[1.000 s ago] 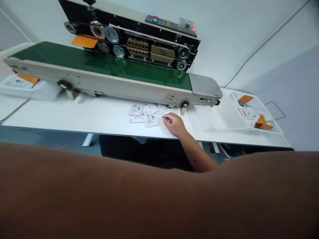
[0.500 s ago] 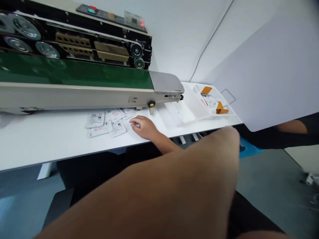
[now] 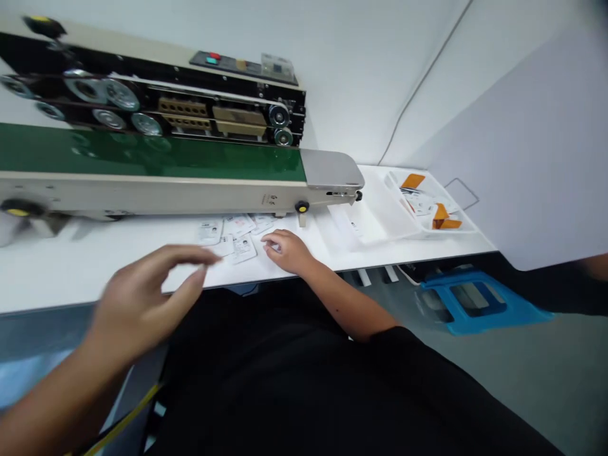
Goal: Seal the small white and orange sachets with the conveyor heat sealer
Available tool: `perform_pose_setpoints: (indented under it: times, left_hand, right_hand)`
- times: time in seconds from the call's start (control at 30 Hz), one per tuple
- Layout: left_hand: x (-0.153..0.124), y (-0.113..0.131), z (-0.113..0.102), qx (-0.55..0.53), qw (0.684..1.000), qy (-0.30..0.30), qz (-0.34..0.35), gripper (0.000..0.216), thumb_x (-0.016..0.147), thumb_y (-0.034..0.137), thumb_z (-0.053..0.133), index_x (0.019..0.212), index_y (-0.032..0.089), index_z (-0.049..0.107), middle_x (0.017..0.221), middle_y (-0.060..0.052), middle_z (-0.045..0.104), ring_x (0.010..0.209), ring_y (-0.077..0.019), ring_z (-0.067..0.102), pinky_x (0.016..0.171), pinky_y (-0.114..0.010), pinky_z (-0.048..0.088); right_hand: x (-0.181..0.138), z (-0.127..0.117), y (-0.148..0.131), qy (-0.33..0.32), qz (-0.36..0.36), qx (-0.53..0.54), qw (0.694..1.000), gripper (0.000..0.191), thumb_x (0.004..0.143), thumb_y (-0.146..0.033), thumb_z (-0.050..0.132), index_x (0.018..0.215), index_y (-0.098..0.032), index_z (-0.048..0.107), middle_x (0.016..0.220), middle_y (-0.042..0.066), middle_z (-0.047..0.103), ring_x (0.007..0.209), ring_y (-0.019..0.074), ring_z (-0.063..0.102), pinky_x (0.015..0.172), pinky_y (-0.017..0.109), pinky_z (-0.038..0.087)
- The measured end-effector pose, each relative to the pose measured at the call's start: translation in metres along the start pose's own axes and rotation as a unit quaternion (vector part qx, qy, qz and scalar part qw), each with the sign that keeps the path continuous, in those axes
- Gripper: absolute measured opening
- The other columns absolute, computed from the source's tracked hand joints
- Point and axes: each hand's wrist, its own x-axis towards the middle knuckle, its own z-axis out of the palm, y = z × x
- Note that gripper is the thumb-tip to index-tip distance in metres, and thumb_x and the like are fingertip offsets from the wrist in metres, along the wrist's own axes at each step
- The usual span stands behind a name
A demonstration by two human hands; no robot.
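My right hand point(image 3: 288, 251) rests on the white table point(image 3: 71, 269) just under the end of a band sealer machine point(image 3: 199, 114). Its lightly bent fingertips touch the edge of several small white printed packets point(image 3: 235, 237) lying loose on the table, and I see nothing gripped in it. My left hand point(image 3: 142, 297) hovers in the air in front of the table edge, blurred by motion, with thumb and fingers apart and nothing in it. The machine's green conveyor belt point(image 3: 142, 155) is bare.
A white tray point(image 3: 380, 218) sits under the belt's outlet. A second tray point(image 3: 439, 209) beside it holds white and orange packets. A blue stool point(image 3: 470, 301) stands on the floor to the right. Another person's dark sleeve point(image 3: 570, 285) shows behind a white panel.
My left arm has dropped away from the camera, so the left hand now shows near the table edge. The view has swung slightly. My right hand has stayed by the packets.
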Motion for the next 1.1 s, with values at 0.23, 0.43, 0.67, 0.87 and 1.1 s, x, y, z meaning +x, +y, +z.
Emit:
perform_pose_setpoints:
  times: [0.23, 0.43, 0.67, 0.87, 1.1]
  left_hand:
    - [0.043, -0.084, 0.054, 0.081, 0.994, -0.036, -0.07, 0.075, 0.086, 0.056, 0.068, 0.148, 0.016, 0.055, 0.151, -0.018, 0.058, 0.143, -0.038, 0.051, 0.121, -0.052, 0.042]
    - [0.045, -0.095, 0.064, 0.153, 0.975, -0.146, -0.071, 0.089, 0.089, 0.061, 0.07, 0.161, 0.017, 0.042, 0.169, -0.015, 0.04, 0.16, -0.0414, 0.026, 0.13, -0.056, 0.024]
    - [0.038, -0.101, 0.061, 0.109, 0.987, -0.09, -0.074, 0.055, 0.095, 0.046, 0.06, 0.145, 0.021, 0.063, 0.15, -0.01, 0.064, 0.141, -0.0317, 0.056, 0.122, -0.044, 0.041]
    - [0.031, -0.11, 0.054, 0.036, 0.999, 0.015, -0.008, 0.043, 0.1, 0.042, 0.046, 0.125, 0.02, 0.074, 0.14, -0.013, 0.068, 0.131, -0.0288, 0.062, 0.121, -0.043, 0.042]
    - [0.022, -0.097, 0.046, 0.037, 0.989, 0.096, -0.109, 0.035, 0.096, 0.044, 0.056, 0.12, 0.021, 0.067, 0.103, -0.008, 0.074, 0.095, -0.0276, 0.07, 0.088, -0.04, 0.057]
  right_hand:
    - [-0.005, -0.001, -0.003, -0.006, 0.034, 0.048, 0.998, 0.022, 0.093, -0.023, 0.061, 0.108, -0.021, 0.077, 0.1, 0.005, 0.072, 0.094, 0.0194, 0.066, 0.088, 0.032, 0.053]
    - [-0.009, -0.001, -0.006, -0.005, 0.04, 0.055, 0.998, 0.024, 0.092, -0.023, 0.061, 0.109, -0.02, 0.077, 0.098, 0.004, 0.071, 0.087, 0.0178, 0.065, 0.084, 0.031, 0.053]
    - [-0.009, 0.002, -0.007, -0.007, 0.027, 0.049, 0.998, 0.025, 0.092, -0.023, 0.061, 0.11, -0.02, 0.077, 0.098, 0.005, 0.072, 0.086, 0.0176, 0.065, 0.084, 0.032, 0.052]
    - [-0.007, 0.002, -0.013, -0.002, 0.026, 0.043, 0.999, 0.026, 0.091, -0.022, 0.061, 0.111, -0.02, 0.077, 0.099, 0.005, 0.073, 0.088, 0.0173, 0.065, 0.086, 0.032, 0.052]
    - [-0.008, -0.002, -0.02, -0.001, 0.006, 0.047, 0.999, 0.033, 0.092, -0.021, 0.062, 0.122, -0.021, 0.075, 0.103, 0.006, 0.075, 0.1, 0.0202, 0.065, 0.094, 0.036, 0.052]
